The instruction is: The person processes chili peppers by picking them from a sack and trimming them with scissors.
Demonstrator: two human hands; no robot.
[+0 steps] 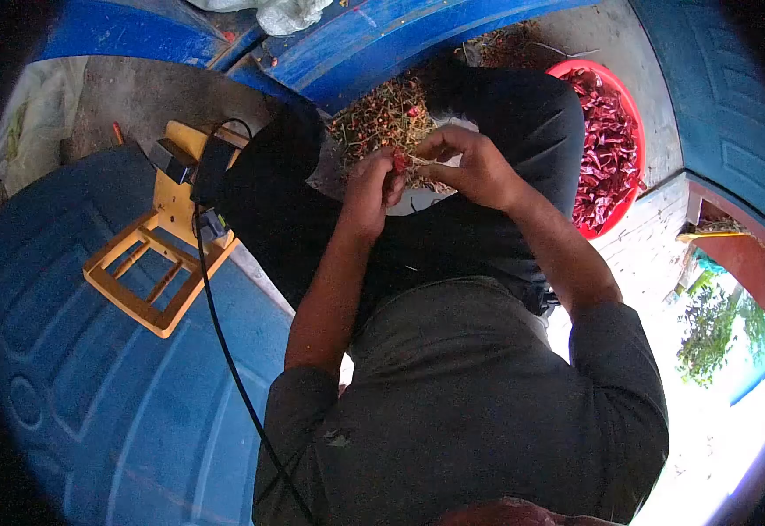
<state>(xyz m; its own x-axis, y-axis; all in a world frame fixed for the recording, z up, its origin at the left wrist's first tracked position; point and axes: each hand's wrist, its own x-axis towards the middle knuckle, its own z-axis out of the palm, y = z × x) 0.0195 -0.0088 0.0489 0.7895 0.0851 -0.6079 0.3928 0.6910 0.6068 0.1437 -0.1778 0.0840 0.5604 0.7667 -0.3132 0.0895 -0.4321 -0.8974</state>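
Both hands meet above the lap. The left hand (369,188) is curled, its fingertips pinched on a small red chili (398,161). The right hand (474,167) is closed narrowly on the pod's other end, where something pale and thin like a stem shows, so the 2 hands hold 1 pod between them. The pod hangs over a pale sheet (439,195) spread across the dark trousers, near the sheet's front edge. Just beyond the hands, between the knees, lies a loose heap of stems and scraps (382,114), brown-green with a few red bits in it. At the person's right side stands a red basin (639,140) piled close to its rim with dried red chilies (606,149). Whether these are finished pods or the stock to be worked cannot be told. Judging by the broad heap and the full basin, the work looks well under way, with 1 pod in hand and no end in sight. To the left, a yellow wooden stool (150,263) carries a black cable (225,342) and small boxes, beside a blue drum (67,351).
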